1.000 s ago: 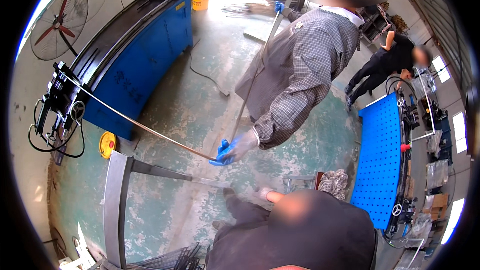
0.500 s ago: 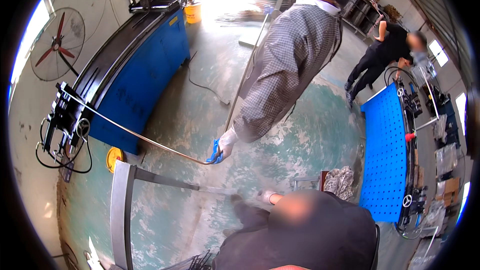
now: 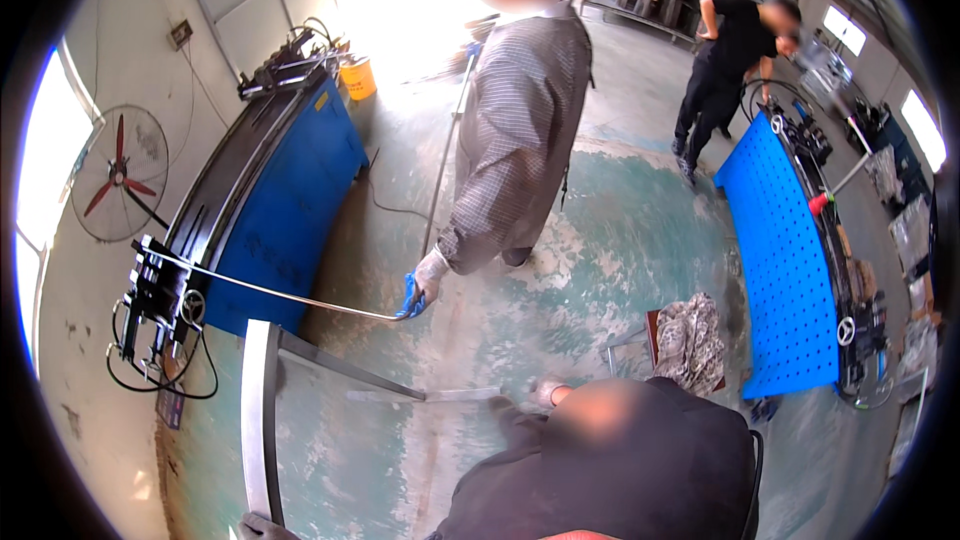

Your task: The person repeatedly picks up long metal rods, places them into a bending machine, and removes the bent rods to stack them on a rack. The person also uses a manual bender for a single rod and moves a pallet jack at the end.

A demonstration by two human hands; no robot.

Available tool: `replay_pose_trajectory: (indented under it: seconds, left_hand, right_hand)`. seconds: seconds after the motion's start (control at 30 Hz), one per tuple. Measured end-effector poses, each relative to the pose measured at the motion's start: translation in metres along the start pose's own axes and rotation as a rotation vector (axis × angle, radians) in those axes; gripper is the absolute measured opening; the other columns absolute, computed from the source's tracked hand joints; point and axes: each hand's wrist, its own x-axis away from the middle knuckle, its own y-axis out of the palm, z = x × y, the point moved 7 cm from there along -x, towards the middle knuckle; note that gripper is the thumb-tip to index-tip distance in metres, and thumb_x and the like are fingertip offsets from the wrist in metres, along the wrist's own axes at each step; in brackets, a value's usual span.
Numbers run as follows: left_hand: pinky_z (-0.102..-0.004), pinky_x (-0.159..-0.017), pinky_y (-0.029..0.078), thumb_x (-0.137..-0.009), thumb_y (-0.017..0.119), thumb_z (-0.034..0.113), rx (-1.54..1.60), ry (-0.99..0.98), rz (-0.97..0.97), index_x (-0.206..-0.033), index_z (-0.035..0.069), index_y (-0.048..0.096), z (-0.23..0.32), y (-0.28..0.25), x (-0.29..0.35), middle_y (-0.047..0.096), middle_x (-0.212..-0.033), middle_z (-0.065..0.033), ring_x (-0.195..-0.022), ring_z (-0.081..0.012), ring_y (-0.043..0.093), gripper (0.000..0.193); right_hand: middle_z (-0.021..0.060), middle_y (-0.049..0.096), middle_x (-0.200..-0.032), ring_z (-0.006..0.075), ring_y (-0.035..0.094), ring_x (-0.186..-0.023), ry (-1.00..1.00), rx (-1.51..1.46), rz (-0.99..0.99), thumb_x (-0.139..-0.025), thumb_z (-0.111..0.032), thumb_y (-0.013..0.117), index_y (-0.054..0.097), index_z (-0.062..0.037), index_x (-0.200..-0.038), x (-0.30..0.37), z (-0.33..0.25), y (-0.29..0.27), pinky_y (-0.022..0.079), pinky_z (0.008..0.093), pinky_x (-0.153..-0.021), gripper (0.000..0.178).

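At the lower left edge, my left hand [image 3: 262,527], in a grey glove, is partly cut off. Its fingers close on the lower end of a grey square metal tube frame [image 3: 258,420], whose crosspiece runs toward the middle. A dark sleeve leads to my right hand [image 3: 546,392], in a pale glove. It is near the end of a pale bar [image 3: 465,395]; blur and small size hide its fingers. Beyond the frame, a co-worker in a checked top holds a bent metal rod [image 3: 290,294] with a blue and white glove [image 3: 424,285]. The rod's left end meets a blue bench machine.
The blue bench machine [image 3: 285,205] stands at left beside a wall fan [image 3: 119,178]. A blue perforated bench [image 3: 775,270] is at right, with another person in black behind it. Crumpled patterned cloth [image 3: 690,345] lies on a small stand. A yellow bucket [image 3: 357,78] stands at the back.
My left hand has come into view at the metal frame. The co-worker has turned toward me and stands farther back, still holding the rod. The whole view has shifted.
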Motion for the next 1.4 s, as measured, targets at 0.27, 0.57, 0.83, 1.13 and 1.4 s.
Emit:
replay_pose_trajectory:
  seconds: [0.27, 0.57, 0.83, 1.13, 1.4]
  left_hand:
    - [-0.0516, -0.068, 0.058, -0.100, 0.056, 0.050, -0.029, 0.144, 0.085, -0.085, 0.013, 0.076, 0.018, -0.034, 0.014, 0.077, -0.087, -0.0149, -0.076, -0.0362, 0.073, 0.045]
    - [-0.0529, -0.086, 0.052, -0.108, 0.045, 0.042, 0.066, 0.223, -0.035, -0.110, 0.005, 0.070, 0.019, -0.037, 0.020, 0.074, -0.107, -0.0199, -0.100, -0.0413, 0.070, 0.044]
    - [-0.0508, -0.087, 0.053, -0.109, 0.047, 0.040, 0.037, 0.226, -0.020, -0.112, 0.008, 0.072, 0.002, -0.032, 0.020, 0.075, -0.106, -0.0170, -0.099, -0.0380, 0.070, 0.042]
    - [-0.0517, -0.087, 0.053, -0.107, 0.048, 0.041, 0.049, 0.192, -0.021, -0.107, 0.006, 0.072, -0.005, -0.033, 0.018, 0.075, -0.104, -0.0189, -0.098, -0.0395, 0.071, 0.043]
    - [-0.0527, -0.085, 0.053, -0.107, 0.046, 0.042, 0.078, 0.229, -0.001, -0.104, 0.006, 0.072, 0.006, -0.033, 0.022, 0.075, -0.105, -0.0198, -0.096, -0.0402, 0.071, 0.045]
  right_hand:
    - [0.0155, 0.078, -0.112, 0.0384, 0.073, -0.107, -0.037, -0.157, 0.160, -0.092, -0.040, 0.067, 0.081, -0.0171, -0.113, 0.092, -0.006, 0.027, 0.057, 0.0447, -0.092, 0.034]
    - [0.0147, 0.078, -0.112, 0.0322, 0.074, -0.104, -0.231, -0.386, 0.315, -0.091, -0.040, 0.071, 0.078, -0.0154, -0.116, 0.217, 0.006, 0.046, 0.056, 0.0418, -0.091, 0.035]
    - [0.0075, 0.076, -0.111, 0.0170, 0.071, -0.101, -0.647, -0.796, 0.369, -0.097, -0.023, 0.073, 0.073, -0.0097, -0.127, 0.329, -0.102, -0.053, 0.055, 0.0326, -0.092, 0.033]
    - [0.0061, 0.075, -0.108, 0.0145, 0.070, -0.096, -1.443, -0.843, 0.438, -0.098, -0.002, 0.071, 0.071, -0.0051, -0.129, 0.492, -0.171, -0.159, 0.057, 0.0330, -0.087, 0.031]
    - [0.0153, 0.075, -0.100, 0.0310, 0.074, -0.086, -2.194, -0.591, 0.399, -0.104, -0.009, 0.062, 0.072, -0.0008, -0.122, 0.629, -0.189, -0.204, 0.059, 0.0418, -0.081, 0.022]
